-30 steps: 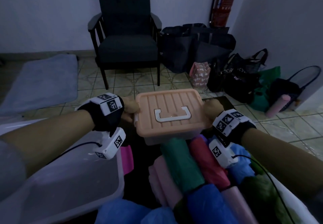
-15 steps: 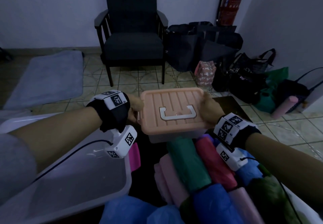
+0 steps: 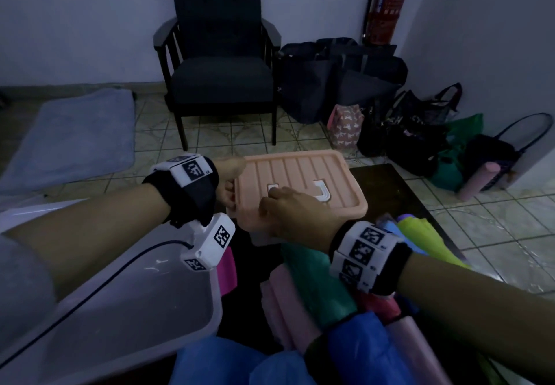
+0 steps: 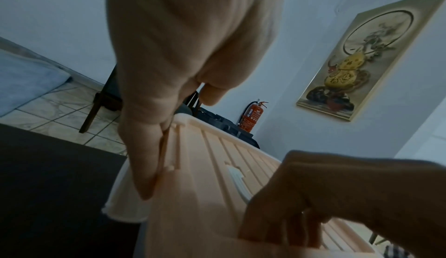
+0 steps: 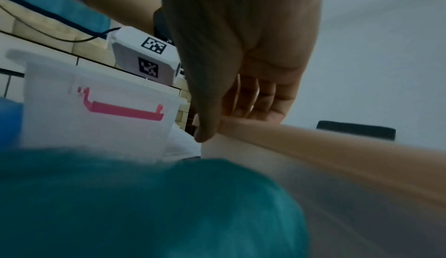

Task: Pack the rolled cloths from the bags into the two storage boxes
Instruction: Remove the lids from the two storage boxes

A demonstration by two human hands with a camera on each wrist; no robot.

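Shift since 0.5 s earlier: right hand (image 3: 292, 210) had left the right side of the peach lid (image 3: 303, 174) and come across to its near edge, covering the left end of the white handle (image 3: 322, 194).
Right grip: fingers curled over the lid's near edge, thumb pressed down against the rim in the right wrist view (image 5: 205, 124); whether it pinched the rim or only pressed on it could not be told.
Left grip: left hand (image 3: 229, 179) stayed at the lid's left edge, fingers (image 4: 142, 157) laid straight along the rim.
Meaning for task: probably the lid was being worked on or off the small storage box (image 3: 261, 236); which of the 2 could not be judged.
Arm pose: both forearms reached forward, the right one angled inward across the cloths.
Rolled cloths: heaped just in front of the box, green (image 3: 318, 291), pink (image 3: 279, 303) and blue (image 3: 360, 351) rolls touching.
Second box: clear tub (image 3: 120, 324) under the left forearm.
Beyond: bags (image 3: 339, 81) by the wall, a pink roll (image 3: 479, 180) on the tiles.
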